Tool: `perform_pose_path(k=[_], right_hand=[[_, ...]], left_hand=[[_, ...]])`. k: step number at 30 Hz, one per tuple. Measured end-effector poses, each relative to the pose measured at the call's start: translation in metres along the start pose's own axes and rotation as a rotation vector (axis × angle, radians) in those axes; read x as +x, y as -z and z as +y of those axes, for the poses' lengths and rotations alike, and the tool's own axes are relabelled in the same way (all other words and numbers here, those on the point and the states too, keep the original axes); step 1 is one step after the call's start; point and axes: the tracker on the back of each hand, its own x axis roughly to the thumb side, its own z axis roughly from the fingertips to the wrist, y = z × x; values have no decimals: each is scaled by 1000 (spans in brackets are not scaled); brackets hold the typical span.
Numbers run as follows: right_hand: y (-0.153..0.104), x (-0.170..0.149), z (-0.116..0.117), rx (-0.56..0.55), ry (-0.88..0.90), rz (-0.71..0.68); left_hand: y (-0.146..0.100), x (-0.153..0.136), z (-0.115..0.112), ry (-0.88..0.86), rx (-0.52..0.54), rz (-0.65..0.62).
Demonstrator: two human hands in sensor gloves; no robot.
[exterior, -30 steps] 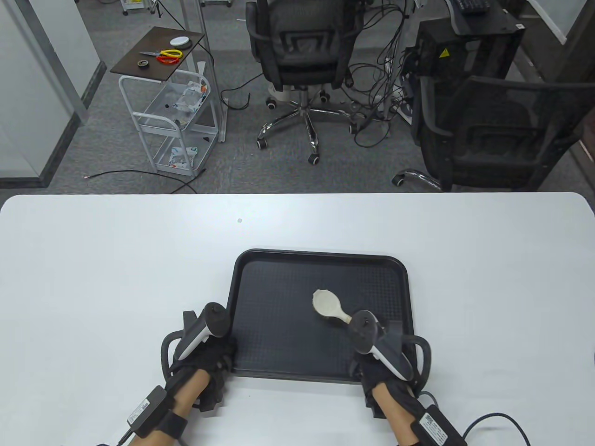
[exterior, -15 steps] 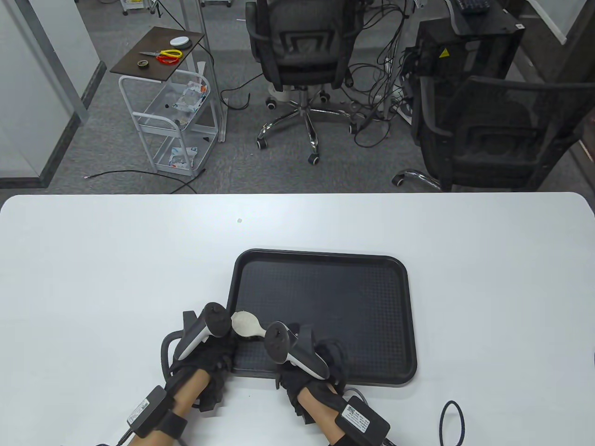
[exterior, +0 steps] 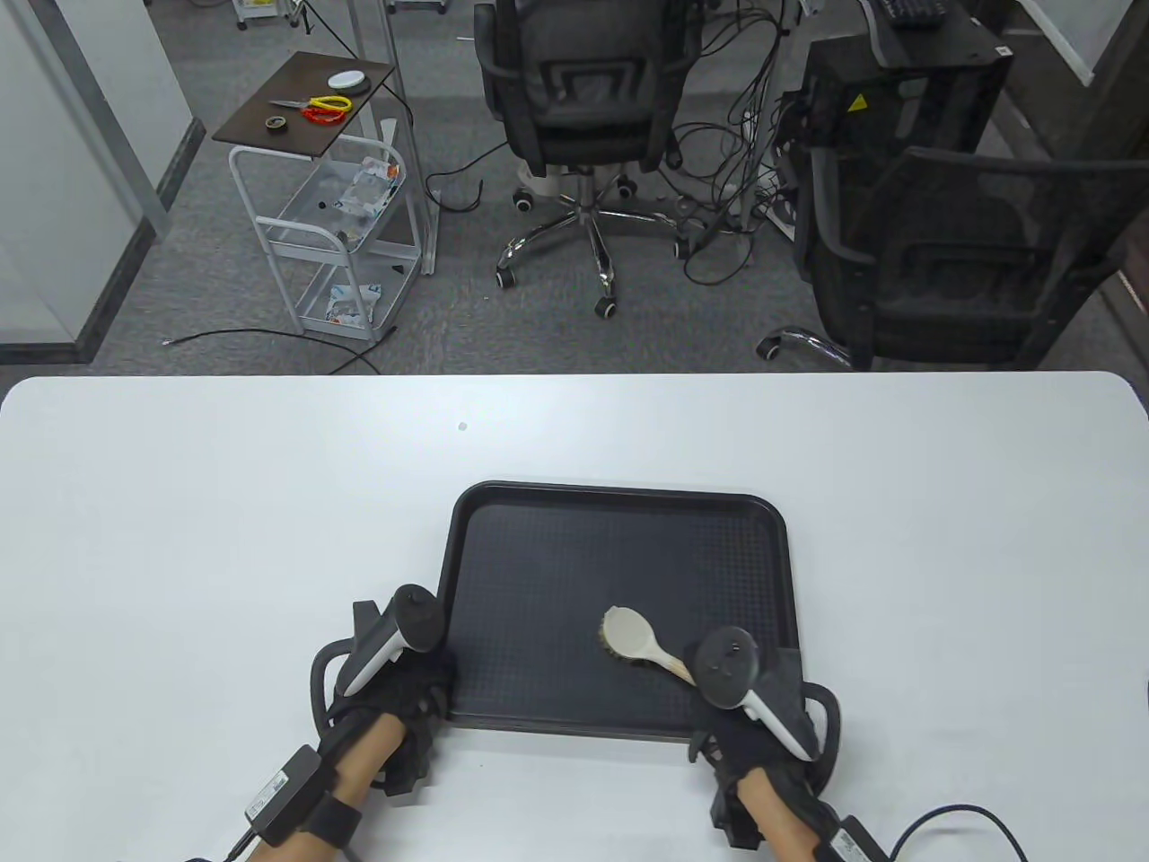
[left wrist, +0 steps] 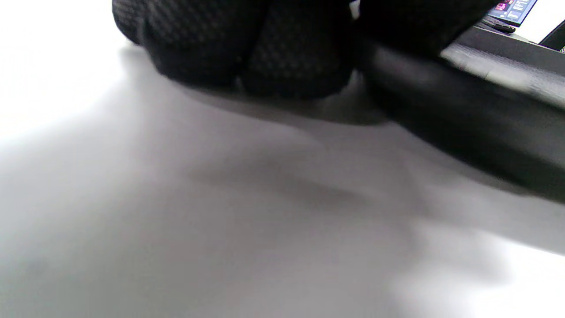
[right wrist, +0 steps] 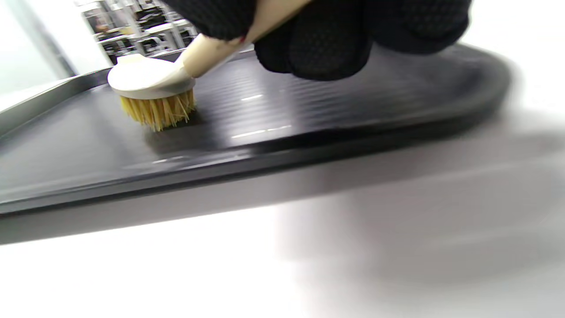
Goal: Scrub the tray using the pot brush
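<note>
While R hand [exterior: 749, 718] holds it, cream pot brush [right wrist: 152, 88] shows yellow bristles.

No legible text; only a yellow warning sign [exterior: 859, 102] on black cabinet [exterior: 907, 94].

A white table [exterior: 224, 503] with rounded corners is seen. A black tray [exterior: 619, 496] is set flat on it near the near edge, slightly right of centre. A small mark [exterior: 462, 426] is seen toward the far edge.
</note>
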Motion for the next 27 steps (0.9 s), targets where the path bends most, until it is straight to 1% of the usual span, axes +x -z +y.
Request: perform_pose_path(k=[3,6,9,12,15,17,19,21,22,24,27], right_hand=[[-6,-44,-14,-22,9,90],[-11,-71,-25,-45,-11,151],[-14,-81,-33,-74,-67,184],[-15,-76,-40,-78,-105,175],[-19,-55,-46,-130,-140,125],[-22,-33,-49,-156,-122,60],[-23,-10,-46,-165,-106,-5],[-25,19,-39,-159,-107,-78],[-25,26,-36,-155,-104,-97],[-24,62,-21,-135,-100,-173],[-22,96,-3,-110,-115,-232]], left_hand=[[0,0,0,1,0,0],[0,0,0,-1,-1,0],[0,0,0,0,-1,0],[0,0,0,1,1,0],[0,0,0,2,1,1],[0,0,0,3,2,1],[0,0,0,2,1,1],[0,0,0,2,1,1],[0,0,0,2,1,1],[0,0,0,3,3,1],[0,0,0,3,2,0]])
